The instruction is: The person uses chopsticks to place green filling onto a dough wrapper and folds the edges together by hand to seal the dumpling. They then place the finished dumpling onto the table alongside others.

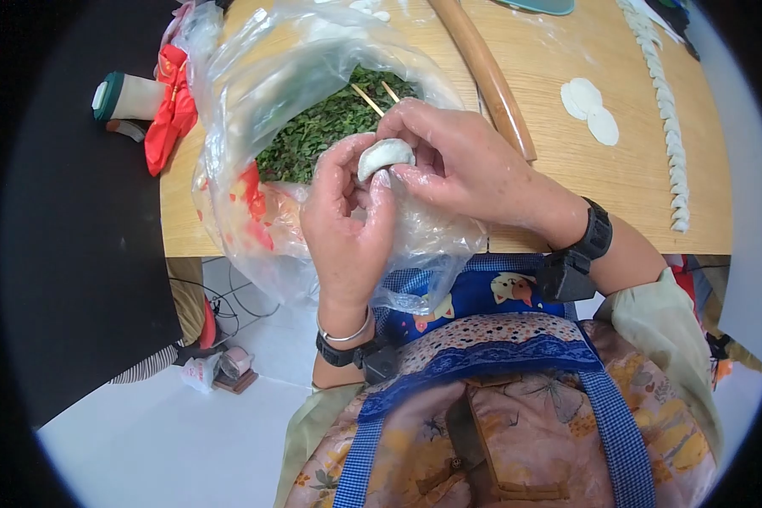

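Observation:
A folded, half-moon dumpling (pixel 386 157) is pinched between both hands, above the near side of a plastic bag. My left hand (pixel 347 199) grips its left end, with the thumb on the lower edge. My right hand (pixel 457 157) closes on its right end, fingers bent over the top. Flour whitens the fingers of both. Behind them, chopped green filling (pixel 313 127) fills the open clear plastic bag (pixel 245 76). Two chopsticks (pixel 367 99) poke out of the filling, their lower parts hidden by my right hand.
Right of the bag lies a wooden rolling pin (pixel 491 76). Several round dough wrappers (pixel 602 125) overlap on the wooden table (pixel 559 186). A long row of finished dumplings (pixel 670 135) runs along the right edge. A green-lidded cup (pixel 131 96) and red bag (pixel 172 114) are at left.

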Demonstrator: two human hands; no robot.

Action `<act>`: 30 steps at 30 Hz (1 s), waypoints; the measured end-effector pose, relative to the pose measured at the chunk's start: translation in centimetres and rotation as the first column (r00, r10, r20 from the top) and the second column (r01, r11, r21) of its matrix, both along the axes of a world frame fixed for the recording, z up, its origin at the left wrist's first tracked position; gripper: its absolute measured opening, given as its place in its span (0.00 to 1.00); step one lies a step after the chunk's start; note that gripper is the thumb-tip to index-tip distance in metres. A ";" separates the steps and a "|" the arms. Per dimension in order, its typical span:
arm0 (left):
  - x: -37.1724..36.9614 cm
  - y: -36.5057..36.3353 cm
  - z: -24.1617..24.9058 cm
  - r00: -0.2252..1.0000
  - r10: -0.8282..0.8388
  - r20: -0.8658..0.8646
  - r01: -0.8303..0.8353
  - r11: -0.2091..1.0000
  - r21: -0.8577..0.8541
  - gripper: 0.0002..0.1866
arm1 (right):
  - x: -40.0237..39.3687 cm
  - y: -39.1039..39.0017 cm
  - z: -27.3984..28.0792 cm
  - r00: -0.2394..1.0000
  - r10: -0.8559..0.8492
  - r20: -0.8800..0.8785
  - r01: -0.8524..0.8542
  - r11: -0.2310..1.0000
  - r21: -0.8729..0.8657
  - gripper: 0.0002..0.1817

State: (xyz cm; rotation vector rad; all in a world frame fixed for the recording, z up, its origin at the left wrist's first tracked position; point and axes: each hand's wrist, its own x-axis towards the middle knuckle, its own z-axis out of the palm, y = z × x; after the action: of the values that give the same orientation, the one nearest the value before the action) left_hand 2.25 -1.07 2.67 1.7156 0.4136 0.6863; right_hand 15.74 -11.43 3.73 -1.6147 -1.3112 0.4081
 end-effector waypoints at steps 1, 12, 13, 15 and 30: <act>0.0 0.0 0.0 1.000 -0.008 -0.009 0.009 1.000 0.030 0.20 | 0.0 0.0 -0.1 1.000 -0.007 0.018 0.007 1.000 0.011 0.14; -0.4 0.0 0.4 0.999 -0.051 0.002 0.051 0.985 -0.163 0.09 | 0.2 -0.1 -0.3 0.997 -0.042 0.064 0.037 0.996 0.078 0.13; -0.4 -0.1 0.5 0.999 -0.047 -0.017 0.043 0.984 -0.174 0.10 | 0.3 -0.1 -0.3 0.995 -0.049 0.090 0.040 0.995 0.094 0.12; -0.2 -0.1 0.5 1.000 -0.017 0.003 0.017 0.986 -0.166 0.10 | 0.6 -0.3 0.1 0.993 -0.087 0.085 0.080 0.993 0.087 0.12; 0.1 0.7 -2.6 0.992 -0.024 -0.122 0.039 0.992 0.121 0.09 | 14.5 -25.7 6.6 0.576 -0.699 0.423 0.774 0.633 -0.010 0.10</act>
State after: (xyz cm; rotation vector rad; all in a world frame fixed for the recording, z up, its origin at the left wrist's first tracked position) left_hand 2.39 -0.41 0.12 1.8831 0.4342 0.5978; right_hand 30.24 -37.08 10.35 -2.3296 -0.7242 -0.3453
